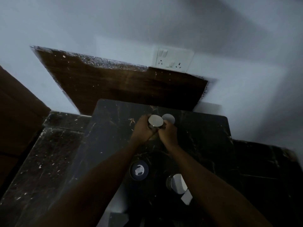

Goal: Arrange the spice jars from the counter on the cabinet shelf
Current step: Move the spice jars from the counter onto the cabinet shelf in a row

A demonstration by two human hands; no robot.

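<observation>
A spice jar with a flat silver lid (155,122) is held over the dark marble slab (205,136), gripped from both sides. My left hand (142,130) curls round its left side and my right hand (167,133) wraps its right side. Just behind it stands a second jar with a silver lid (169,118), partly hidden by my right hand. Nearer to me, between my forearms, sit a jar with a dark blue lid (139,169) and a jar with a shiny silver lid (177,183). The scene is dim and the jars' bodies are barely visible.
A brown wooden panel (124,86) leans against the white wall behind the slab. A white switch and socket plate (173,59) is on the wall above it. A lower speckled dark counter (41,161) runs to the left, beside a brown cabinet side (18,115).
</observation>
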